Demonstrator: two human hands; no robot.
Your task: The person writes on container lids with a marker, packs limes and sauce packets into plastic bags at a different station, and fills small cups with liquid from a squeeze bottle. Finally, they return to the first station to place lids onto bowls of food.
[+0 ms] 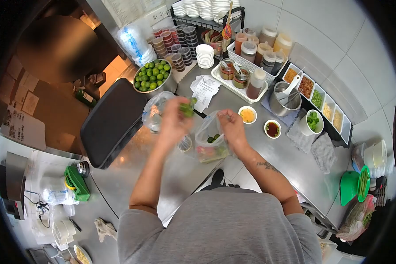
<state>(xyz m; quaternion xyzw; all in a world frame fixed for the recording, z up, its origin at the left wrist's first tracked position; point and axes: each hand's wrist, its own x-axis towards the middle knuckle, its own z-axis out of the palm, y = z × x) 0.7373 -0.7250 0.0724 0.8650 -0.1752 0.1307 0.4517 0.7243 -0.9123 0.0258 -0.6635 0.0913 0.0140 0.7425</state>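
My left hand (172, 121), blurred by motion, is closed on some green pieces (187, 109) that look like cut limes, though the blur hides their exact kind. My right hand (233, 128) pinches the rim of a clear plastic bag (207, 152), keeping its mouth raised. Dark green limes (213, 138) and something reddish show inside the bag. Just behind my left hand sits another clear plastic bag (152, 112) on the steel counter. Farther back is a metal pot of whole limes (153, 75).
Two small sauce bowls (248, 115) (273, 129) stand right of the bag. Beyond are paper slips (205, 92), a white tray of jars (233, 81), a steel pot (284, 103) and topping containers (317, 97). A black tray (114, 121) lies left. A person stands beyond the opening at left.
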